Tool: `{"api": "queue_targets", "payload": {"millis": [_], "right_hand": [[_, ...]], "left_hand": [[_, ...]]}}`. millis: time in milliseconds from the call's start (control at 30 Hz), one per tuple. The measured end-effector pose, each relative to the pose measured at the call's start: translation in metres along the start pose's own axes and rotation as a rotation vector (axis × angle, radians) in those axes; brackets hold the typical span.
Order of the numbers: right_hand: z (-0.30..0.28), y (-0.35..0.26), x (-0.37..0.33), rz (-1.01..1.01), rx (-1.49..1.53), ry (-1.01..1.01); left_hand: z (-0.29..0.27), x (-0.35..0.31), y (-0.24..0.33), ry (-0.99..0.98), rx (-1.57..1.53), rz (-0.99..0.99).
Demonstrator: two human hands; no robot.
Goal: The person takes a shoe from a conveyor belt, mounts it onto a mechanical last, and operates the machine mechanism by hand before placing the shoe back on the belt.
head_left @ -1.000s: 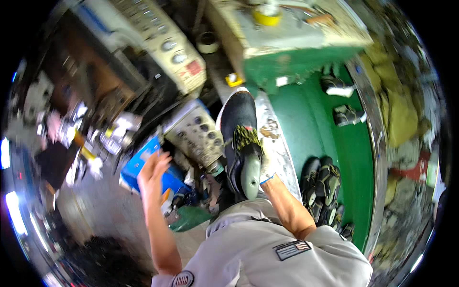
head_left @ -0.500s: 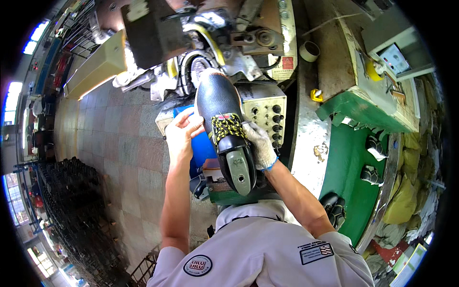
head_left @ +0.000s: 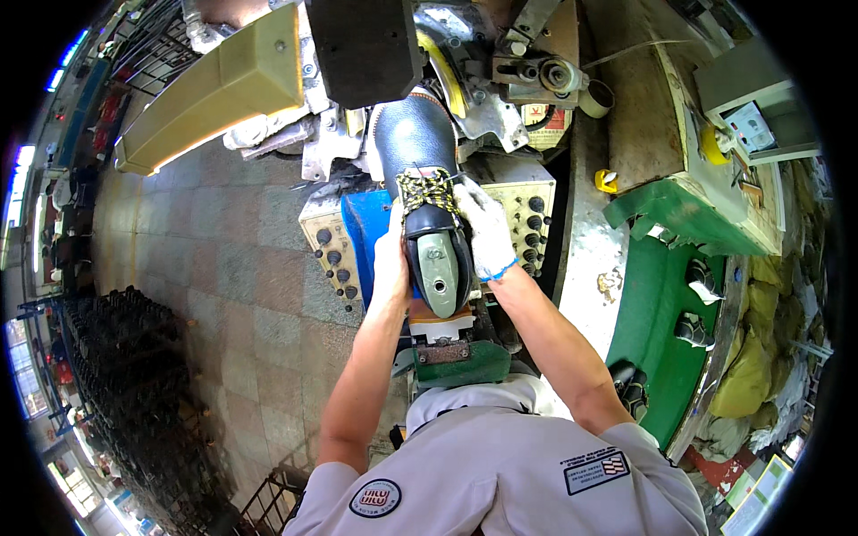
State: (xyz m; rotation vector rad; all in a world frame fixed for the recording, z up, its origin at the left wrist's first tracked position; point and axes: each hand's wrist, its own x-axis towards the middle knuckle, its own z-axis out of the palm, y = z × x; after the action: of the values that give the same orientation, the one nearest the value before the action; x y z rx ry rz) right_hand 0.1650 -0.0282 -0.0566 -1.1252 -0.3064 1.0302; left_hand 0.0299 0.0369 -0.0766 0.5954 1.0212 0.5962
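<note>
A black leather shoe (head_left: 413,134) points toe-away into the machine, its toe end between metal plates (head_left: 496,122). Yellow-and-black laces (head_left: 427,193) cross its front, and a grey-green shoe last (head_left: 437,255) with a round hole fills the heel opening. My bare left hand (head_left: 391,261) is closed along the shoe's left side, its fingers partly hidden. On the right side, near the laces, my right hand (head_left: 485,230) grips it in a whitish glove with a blue cuff edge. A dark flat plate (head_left: 365,54) hangs above the toe and hides part of the machine.
Knob panels (head_left: 335,255) flank the shoe below the machine head. A cream machine arm (head_left: 214,85) juts out at left. On the right stand a green-edged bench (head_left: 688,214) and a green surface with several shoes (head_left: 694,330). Dark racks (head_left: 130,375) fill the lower left.
The shoe has moved away from me, its toe now deeper among the machine's plates. My left hand has shifted from beside the upper to lie along the shoe's side. The view has shifted slightly.
</note>
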Motion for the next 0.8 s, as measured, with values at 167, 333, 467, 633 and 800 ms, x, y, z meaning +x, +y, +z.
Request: {"api": "queue_targets", "payload": {"millis": [167,333,467,633,800], "right_hand": [[0.005,0.002,0.006,-0.133,-0.165,0.040],[0.010,0.010,-0.001,-0.191,-0.131,0.035],[-0.003,-0.009,0.007,-0.152,-0.246,0.063],[-0.020,-0.013,0.015,-0.087,-0.176,-0.028],[0.017,0.018,0.000,-0.058,-0.027,0.093]], "left_hand": [[0.012,-0.011,0.022,-0.115,-0.045,0.075],[0.003,-0.002,0.013,-0.113,-0.043,0.104],[0.021,-0.005,0.004,-0.110,-0.071,0.165],[0.038,-0.009,-0.012,-0.005,-0.058,0.203],[-0.002,0.000,0.017,-0.127,-0.031,0.133]]}}
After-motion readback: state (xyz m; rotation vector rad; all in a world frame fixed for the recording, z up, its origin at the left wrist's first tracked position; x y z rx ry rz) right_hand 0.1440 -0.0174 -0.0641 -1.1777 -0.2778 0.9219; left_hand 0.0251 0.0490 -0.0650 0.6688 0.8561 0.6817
